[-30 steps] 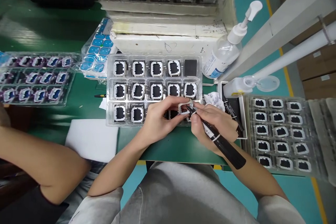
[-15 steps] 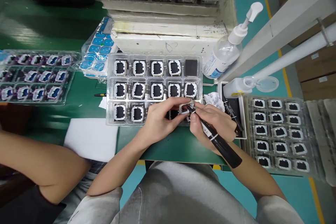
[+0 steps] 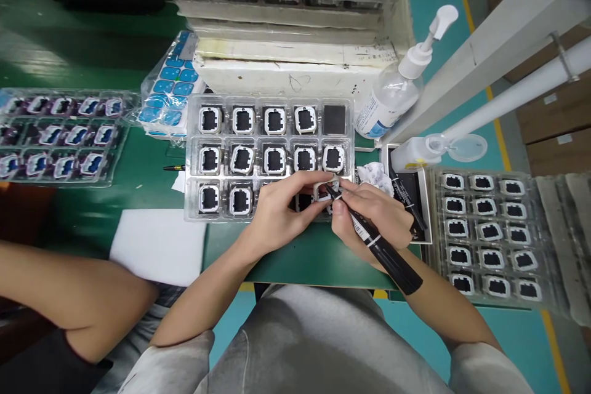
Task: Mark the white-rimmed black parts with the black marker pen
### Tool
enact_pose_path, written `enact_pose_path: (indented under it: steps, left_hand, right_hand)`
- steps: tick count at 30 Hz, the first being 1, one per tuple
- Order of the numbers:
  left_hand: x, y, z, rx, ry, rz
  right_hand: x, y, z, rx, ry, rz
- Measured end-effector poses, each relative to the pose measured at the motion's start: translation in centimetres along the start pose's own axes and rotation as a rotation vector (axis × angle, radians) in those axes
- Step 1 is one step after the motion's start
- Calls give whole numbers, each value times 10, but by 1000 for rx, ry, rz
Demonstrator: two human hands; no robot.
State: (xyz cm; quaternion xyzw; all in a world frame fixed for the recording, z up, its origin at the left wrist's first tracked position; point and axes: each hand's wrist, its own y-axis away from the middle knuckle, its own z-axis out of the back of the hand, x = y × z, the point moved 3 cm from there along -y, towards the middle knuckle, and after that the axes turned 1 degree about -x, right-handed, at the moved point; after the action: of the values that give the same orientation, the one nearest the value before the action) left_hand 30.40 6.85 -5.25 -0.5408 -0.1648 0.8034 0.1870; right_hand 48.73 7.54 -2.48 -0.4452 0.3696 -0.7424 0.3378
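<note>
Pinched between the thumb and fingers of my left hand (image 3: 281,212) is a small white frame (image 3: 319,191), held above the lower right of a clear plastic tray (image 3: 196,217). My right hand (image 3: 376,212) grips a black marker pen (image 3: 386,257), its tip against or very close to the frame; I cannot tell which. The fingertips of both hands nearly meet at the frame. Similar white frames with dark centres, such as this white frame (image 3: 274,160), lie in the tray's compartments. One back-right compartment shows only a black pad (image 3: 334,120). My hands hide part of the front row.
Behind the tray rises a stack of trays (image 3: 286,18). A pump bottle (image 3: 390,98) and a box with pens (image 3: 415,197) stand right of it. More filled trays lie at right (image 3: 492,231) and left (image 3: 60,135). Another person's arm (image 3: 78,295) is near a white foam sheet (image 3: 157,243).
The whole view has shifted very slightly. Both hands keep their hold on the frame and the marker pen, with almost no visible movement.
</note>
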Motion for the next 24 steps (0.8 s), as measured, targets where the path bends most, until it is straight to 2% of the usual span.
enact_pose_path:
  steps: [4,11,15,24]
  left_hand:
    - [-1,-3,1,5,68,62]
    - [0,-9,-3,22,451,311]
    - [0,-10,-2,15,459,373]
    - [0,-8,-2,-7,466,389]
  right_hand:
    - [0,0,1,-7,-28,17]
    - [-1,-3,4,2,-90,-2]
    - [-3,-2,5,-1,-125,-70]
    - [-6,-1,8,20,-111,-190]
